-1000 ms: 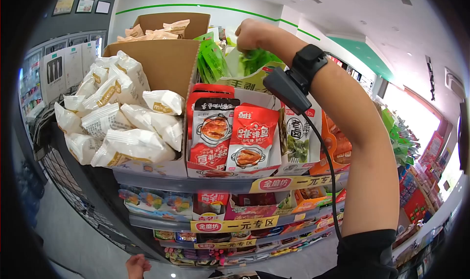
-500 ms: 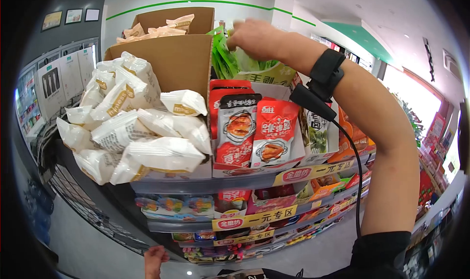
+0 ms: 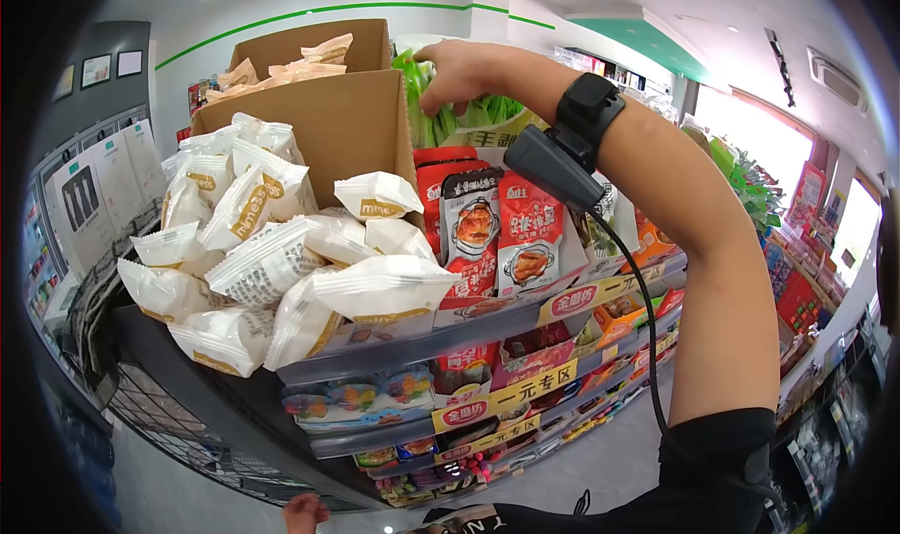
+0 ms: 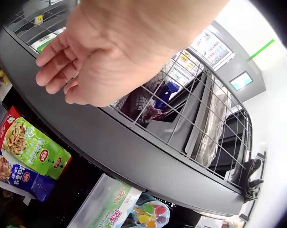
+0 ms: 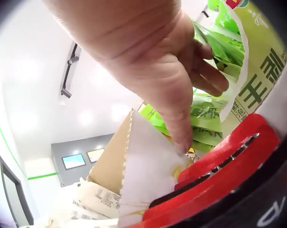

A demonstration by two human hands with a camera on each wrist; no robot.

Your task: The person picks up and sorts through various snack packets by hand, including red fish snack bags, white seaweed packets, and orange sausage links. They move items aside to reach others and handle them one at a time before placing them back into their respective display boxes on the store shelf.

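Observation:
My right hand (image 3: 459, 73) reaches over the top shelf to a yellow-green printed box (image 5: 264, 59) of shiny green packets (image 5: 205, 116). In the right wrist view, its thumb points down and its loosely bent fingers spread apart over the packets, with nothing gripped between them. Red and black snack pouches (image 3: 472, 220) stand in front of that box. My left hand (image 4: 98, 61) hangs low beside the shelf unit, palm showing and fingers relaxed, with nothing in it. It overlaps a dark grey shelf edge (image 4: 134, 147) in the left wrist view.
White wrapped packs (image 3: 262, 206) heap in front of a brown cardboard box (image 3: 314, 126), left of the green packets. Lower shelves hold snack pouches and price strips (image 3: 506, 393). Wire mesh (image 3: 187, 440) curves along the unit's left side. A black cable (image 3: 647, 318) hangs from the right wrist camera.
The right hand's fingers have loosened from a more curled pose and extended left over the green packets. The head view has shifted, bringing the white packs closer. The left hand stays low.

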